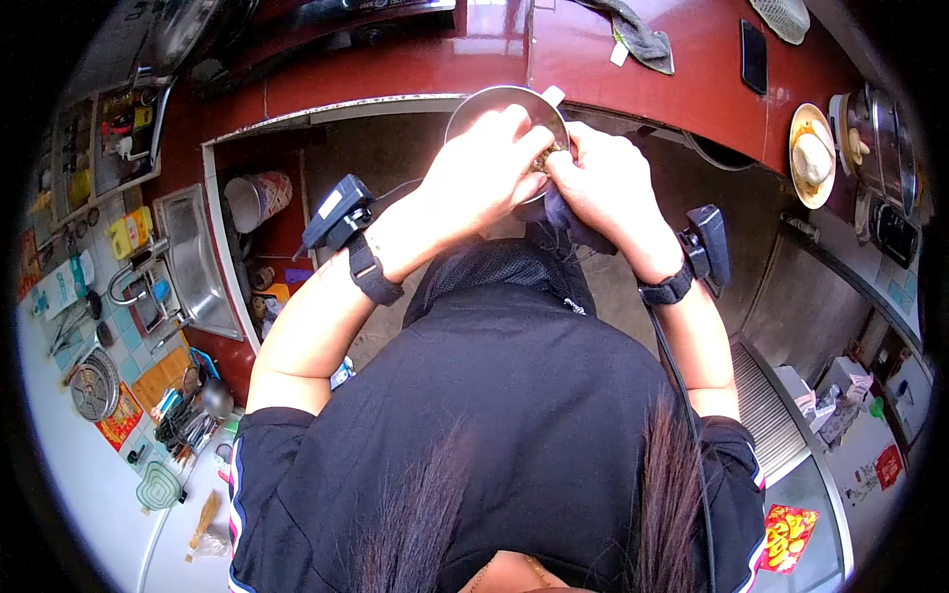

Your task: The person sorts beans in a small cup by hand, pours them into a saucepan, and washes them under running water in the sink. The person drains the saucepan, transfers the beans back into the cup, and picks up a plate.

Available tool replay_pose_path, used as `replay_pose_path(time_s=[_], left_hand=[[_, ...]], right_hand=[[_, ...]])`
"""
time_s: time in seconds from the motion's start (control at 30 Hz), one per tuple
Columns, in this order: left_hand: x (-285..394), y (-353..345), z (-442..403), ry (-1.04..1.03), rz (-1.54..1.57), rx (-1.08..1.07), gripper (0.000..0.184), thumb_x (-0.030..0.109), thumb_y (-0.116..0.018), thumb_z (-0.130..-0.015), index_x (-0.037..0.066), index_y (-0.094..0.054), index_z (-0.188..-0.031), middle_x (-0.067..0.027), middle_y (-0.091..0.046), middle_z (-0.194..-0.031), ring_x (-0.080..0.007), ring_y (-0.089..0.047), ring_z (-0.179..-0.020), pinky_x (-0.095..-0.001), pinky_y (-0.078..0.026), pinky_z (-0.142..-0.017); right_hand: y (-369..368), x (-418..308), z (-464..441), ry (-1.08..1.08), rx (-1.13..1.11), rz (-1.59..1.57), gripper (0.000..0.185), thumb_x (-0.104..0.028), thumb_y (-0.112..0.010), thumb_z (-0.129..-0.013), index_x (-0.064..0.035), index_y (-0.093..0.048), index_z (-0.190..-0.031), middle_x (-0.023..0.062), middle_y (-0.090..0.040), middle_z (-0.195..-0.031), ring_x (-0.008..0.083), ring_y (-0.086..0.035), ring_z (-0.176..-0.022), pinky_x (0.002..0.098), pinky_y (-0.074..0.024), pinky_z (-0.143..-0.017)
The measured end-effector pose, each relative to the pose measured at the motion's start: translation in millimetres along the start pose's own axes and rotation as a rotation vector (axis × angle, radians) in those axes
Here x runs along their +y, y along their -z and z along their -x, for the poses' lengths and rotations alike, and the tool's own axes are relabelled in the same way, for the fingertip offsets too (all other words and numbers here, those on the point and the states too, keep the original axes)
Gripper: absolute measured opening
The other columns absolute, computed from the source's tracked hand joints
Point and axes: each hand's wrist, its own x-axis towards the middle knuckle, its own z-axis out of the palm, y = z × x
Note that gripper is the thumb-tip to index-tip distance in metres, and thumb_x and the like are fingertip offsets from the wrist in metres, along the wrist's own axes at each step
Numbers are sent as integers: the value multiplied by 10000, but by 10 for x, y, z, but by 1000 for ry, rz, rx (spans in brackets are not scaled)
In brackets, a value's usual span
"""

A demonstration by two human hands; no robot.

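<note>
A round metal bowl or pot (484, 102) with a pale tab at its upper right rim is in front of me at the counter's edge. My left hand (491, 163) is over it, its fingers curled inward and pinched. My right hand (605, 180) meets it from the right, thumb and fingers pressed together. Small brownish bits (544, 158) show between the fingertips; I cannot make out what they are. A dark purple, cloth-like thing (571, 225) hangs below my right hand; whether the hand holds it is unclear.
The red counter (593, 59) carries a grey cloth (643, 42), a phone (754, 56) and a plate with pale food (813, 156). A metal sink (201, 259) is at the left. A patterned bucket (259, 201) stands under the counter.
</note>
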Motion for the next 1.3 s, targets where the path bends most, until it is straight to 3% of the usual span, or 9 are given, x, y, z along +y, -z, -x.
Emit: replay_pose_path(time_s=[0.2, 0.4, 0.57, 0.67, 0.8, 0.93, 1.1, 1.2, 1.3], left_hand=[[-135, -82, 6, 62, 13, -20, 275, 155, -691, -881, 95, -620, -1140, -128, -610, -1031, -318, -651, -927, -393, -544, -804], [-135, 77, -74, 128, 65, 197, 144, 130, -699, -882, 63, -684, -1008, -138, -694, -933, -308, -704, -859, -380, -564, -765], [-109, 221, -134, 206, 164, 211, 187, 70, -614, -949, 61, -683, -1123, -148, -736, -940, -257, -745, -881, -353, -578, -769], [-97, 299, -129, 257, 229, 179, 201, 58, -593, -963, 57, -671, -1148, -144, -740, -944, -271, -746, -895, -348, -578, -765], [-181, 373, -55, 113, 245, 115, 283, 71, -627, -924, 43, -641, -1206, -186, -689, -1149, -311, -698, -1036, -378, -564, -880], [-113, 316, 29, -2, -24, 6, 530, 146, -746, -820, 46, -573, -1311, -168, -532, -1395, -337, -540, -1276, -411, -451, -1070], [-58, 234, -9, -60, -113, 46, 459, 110, -738, -804, 61, -599, -1239, -143, -578, -1181, -323, -599, -1079, -406, -504, -951], [-99, 147, -46, -15, -127, -8, 412, 100, -761, -715, 31, -613, -1093, -148, -586, -1072, -330, -591, -1058, -417, -512, -916], [-193, 119, -70, 19, -104, 23, 200, 100, -669, -871, 73, -655, -1068, -126, -649, -987, -332, -656, -925, -391, -541, -827]], right_hand=[[-8, -31, -6, -4, -25, 11, 335, -338, -554, -874, -60, -694, -999, 203, -719, -865, 367, -715, -828, 470, -569, -785], [53, -118, -50, -48, -49, -15, 338, -339, -543, -882, -51, -690, -980, 216, -713, -852, 382, -712, -826, 480, -568, -783], [56, -74, -56, -56, -60, -22, 329, -327, -536, -879, -51, -693, -961, 213, -711, -832, 381, -713, -807, 479, -569, -777], [60, -56, -51, -49, -55, -44, 330, -325, -535, -878, -48, -694, -962, 211, -710, -829, 375, -713, -804, 474, -568, -779], [61, -66, -62, -42, -43, -40, 332, -324, -535, -881, -47, -695, -969, 209, -711, -829, 370, -714, -806, 469, -567, -778], [67, -55, -69, -29, -9, -49, 329, -325, -534, -890, -49, -693, -972, 210, -711, -834, 369, -712, -810, 471, -566, -774], [-4, -89, -53, -5, -34, -25, 338, -336, -538, -894, -46, -693, -970, 208, -713, -846, 373, -712, -817, 476, -565, -781], [-19, -83, -41, -46, -63, -33, 336, -326, -566, -884, -52, -694, -1029, 206, -706, -880, 382, -696, -844, 448, -548, -783], [17, -114, -37, -76, -88, -49, 350, -348, -557, -882, -49, -695, -1000, 207, -712, -888, 376, -702, -864, 458, -552, -798]])
